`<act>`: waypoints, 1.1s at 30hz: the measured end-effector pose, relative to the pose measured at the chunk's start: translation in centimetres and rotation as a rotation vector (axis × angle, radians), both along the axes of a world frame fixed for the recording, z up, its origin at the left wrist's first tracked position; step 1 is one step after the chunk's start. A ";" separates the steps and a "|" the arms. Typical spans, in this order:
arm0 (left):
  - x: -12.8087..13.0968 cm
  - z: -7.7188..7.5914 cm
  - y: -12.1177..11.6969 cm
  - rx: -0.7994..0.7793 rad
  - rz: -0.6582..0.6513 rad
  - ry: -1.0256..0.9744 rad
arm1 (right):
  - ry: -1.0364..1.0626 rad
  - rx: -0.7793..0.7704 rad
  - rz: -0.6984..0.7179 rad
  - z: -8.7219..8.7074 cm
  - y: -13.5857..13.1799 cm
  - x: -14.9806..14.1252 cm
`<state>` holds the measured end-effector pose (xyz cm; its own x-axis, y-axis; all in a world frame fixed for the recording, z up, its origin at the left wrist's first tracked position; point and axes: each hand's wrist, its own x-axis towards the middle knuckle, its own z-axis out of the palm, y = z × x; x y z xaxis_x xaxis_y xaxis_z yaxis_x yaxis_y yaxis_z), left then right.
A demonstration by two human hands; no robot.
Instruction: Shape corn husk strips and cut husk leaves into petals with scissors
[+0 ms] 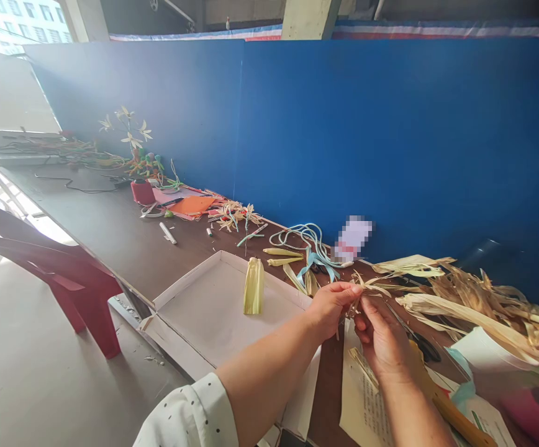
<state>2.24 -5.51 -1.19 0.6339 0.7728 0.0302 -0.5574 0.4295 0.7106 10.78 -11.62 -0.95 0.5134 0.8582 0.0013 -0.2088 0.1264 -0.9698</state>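
My left hand (332,305) pinches a small spiky bundle of dried corn husk strips (371,285) between thumb and fingertips. Close against it, my right hand (384,338) also has its thumb and fingers closed on the lower part of the bundle. The fingers hide much of its middle, so its exact shape is unclear. Under my left forearm lies an open white box lid (195,295) with a pale green husk piece (253,287) standing in it. A printed sheet (360,397) is below my right hand.
Loose dried husks (493,304) pile up at the right, near a white cup (486,351) and dark-handled scissors (425,346). Pale cord (304,233), a light blue ribbon (315,261) and finished husk flowers (132,139) line the blue partition (390,124). A red chair (87,298) stands left.
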 end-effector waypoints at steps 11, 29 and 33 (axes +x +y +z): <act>0.2 0.4 -0.3 -0.086 0.141 -0.007 | 0.031 -0.005 0.000 -0.6 0.3 0.5; 1.0 -0.3 0.0 0.168 0.247 0.301 | 0.044 0.058 -0.085 0.1 0.2 0.3; 0.8 -0.2 0.0 0.167 0.231 0.287 | 0.015 0.049 -0.063 -0.3 0.1 0.4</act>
<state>3.05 -5.47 -1.34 0.4447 0.8955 0.0149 -0.3949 0.1811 0.9007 11.16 -11.50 -1.22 0.5666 0.8233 0.0344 -0.2137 0.1871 -0.9588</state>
